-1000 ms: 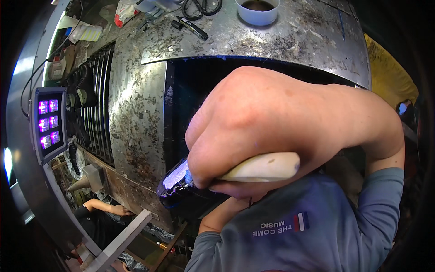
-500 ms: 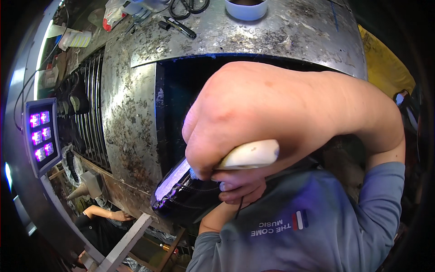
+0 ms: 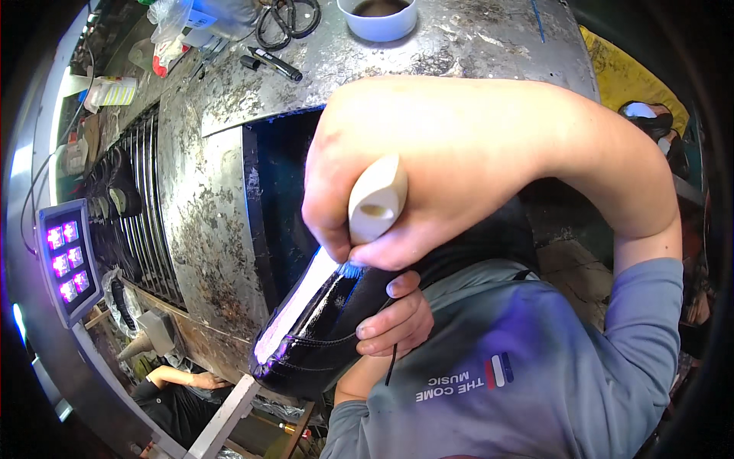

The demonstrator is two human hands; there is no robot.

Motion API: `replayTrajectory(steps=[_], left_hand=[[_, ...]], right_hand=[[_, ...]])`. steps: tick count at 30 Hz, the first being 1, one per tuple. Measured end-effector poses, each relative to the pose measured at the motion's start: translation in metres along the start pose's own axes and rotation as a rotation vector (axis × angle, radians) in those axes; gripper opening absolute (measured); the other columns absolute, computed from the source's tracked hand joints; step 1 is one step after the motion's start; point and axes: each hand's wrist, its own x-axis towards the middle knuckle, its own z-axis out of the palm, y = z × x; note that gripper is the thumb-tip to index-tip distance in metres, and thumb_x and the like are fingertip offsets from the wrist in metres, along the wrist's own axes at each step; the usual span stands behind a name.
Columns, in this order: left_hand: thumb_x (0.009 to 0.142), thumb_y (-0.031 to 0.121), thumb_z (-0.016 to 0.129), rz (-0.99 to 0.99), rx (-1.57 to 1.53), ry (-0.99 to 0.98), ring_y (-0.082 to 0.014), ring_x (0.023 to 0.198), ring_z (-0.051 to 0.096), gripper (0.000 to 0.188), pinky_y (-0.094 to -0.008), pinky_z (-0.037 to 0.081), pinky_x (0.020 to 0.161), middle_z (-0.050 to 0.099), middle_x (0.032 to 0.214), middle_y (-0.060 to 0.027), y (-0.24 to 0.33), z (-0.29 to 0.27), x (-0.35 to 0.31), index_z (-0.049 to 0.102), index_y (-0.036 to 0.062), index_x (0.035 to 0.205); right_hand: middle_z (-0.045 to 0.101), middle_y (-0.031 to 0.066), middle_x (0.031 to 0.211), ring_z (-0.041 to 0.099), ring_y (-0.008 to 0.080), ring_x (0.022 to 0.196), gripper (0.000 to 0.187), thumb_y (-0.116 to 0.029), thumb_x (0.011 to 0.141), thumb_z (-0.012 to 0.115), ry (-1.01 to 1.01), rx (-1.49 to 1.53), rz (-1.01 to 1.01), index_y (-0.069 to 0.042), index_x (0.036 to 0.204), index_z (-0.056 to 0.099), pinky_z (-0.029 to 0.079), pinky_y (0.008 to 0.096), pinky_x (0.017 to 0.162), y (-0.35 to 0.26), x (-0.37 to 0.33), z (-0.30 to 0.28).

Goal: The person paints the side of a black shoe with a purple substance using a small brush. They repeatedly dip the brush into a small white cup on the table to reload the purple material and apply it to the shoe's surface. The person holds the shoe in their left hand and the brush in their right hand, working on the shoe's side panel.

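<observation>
My left hand [image 3: 401, 321] is closed round a black glossy shoe [image 3: 329, 317] with stitching near its toe. The shoe is tilted, toe toward the lower left, and a pale strip along its sole side shines white and violet. A thin dark cord hangs by those fingers. Above it, my right hand [image 3: 359, 176] grips a brush [image 3: 376, 203] by its cream handle, which has a hole near the end. Its blue bristles touch the shoe by the upper end of the pale strip. The right hand hides part of the handle and shoe.
A worn metal table [image 3: 218, 191] has a dark opening beyond the shoe. On it are a white bowl [image 3: 382, 29], black scissors [image 3: 287, 23] and a marker [image 3: 277, 65]. A violet lamp [image 3: 69, 256] and a rack with shoes [image 3: 122, 191] stand left. Another person's arm [image 3: 183, 376] shows lower left.
My right hand has turned, so the brush handle now points up rather than sideways. More of the shoe and my left hand shows. The view has shifted slightly.
</observation>
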Motion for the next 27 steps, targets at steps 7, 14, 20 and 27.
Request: replayTrajectory(steps=[7, 14, 20, 27], left_hand=[[0.105, 0.011, 0.05, 0.128, 0.06, 0.114, -0.0285, 0.061, 0.072, 0.029, -0.0314, 0.057, 0.043, 0.07, 0.084, -0.018, -0.006, 0.012, -0.008, 0.044, -0.0025, 0.129], [0.101, 0.033, 0.059, 0.299, 0.406, 0.517, -0.0339, 0.079, 0.072, 0.056, -0.0418, 0.062, 0.057, 0.066, 0.091, -0.0232, 0.005, 0.075, -0.038, 0.039, -0.0051, 0.137], [0.088, 0.059, 0.07, 0.661, 1.279, 0.949, -0.0357, 0.129, 0.058, 0.087, -0.0573, 0.047, 0.108, 0.057, 0.142, -0.0201, -0.015, 0.159, -0.068, 0.041, 0.0069, 0.152], [0.082, 0.037, 0.084, 0.425, 1.738, 1.439, -0.0264, 0.11, 0.069, 0.073, -0.0417, 0.054, 0.101, 0.069, 0.121, -0.0155, -0.013, 0.233, -0.014, 0.055, -0.0051, 0.134]], right_hand=[[0.073, 0.0108, 0.082, 0.071, 0.0268, 0.074, 0.01, -0.011, 0.081, 0.076, -0.009, 0.03, 0.015, -0.003, 0.087, 0.074, 0.056, 0.0358, 0.068, 0.011, -0.026, -0.017], [0.075, 0.0079, 0.088, 0.071, 0.0161, 0.08, 0.022, -0.019, 0.085, 0.081, 0.267, 0.102, 0.173, -0.001, 0.097, 0.076, 0.055, 0.0295, 0.073, 0.0, -0.061, -0.034], [0.076, 0.0094, 0.088, 0.072, 0.0179, 0.082, 0.021, -0.016, 0.08, 0.083, 0.327, 0.132, 0.209, -0.002, 0.095, 0.077, 0.056, 0.03, 0.075, 0.0, -0.083, -0.035], [0.076, 0.0103, 0.086, 0.072, 0.0193, 0.079, 0.017, -0.011, 0.078, 0.082, 0.398, 0.201, 0.257, -0.002, 0.092, 0.077, 0.055, 0.0304, 0.072, 0.002, -0.097, -0.028]])
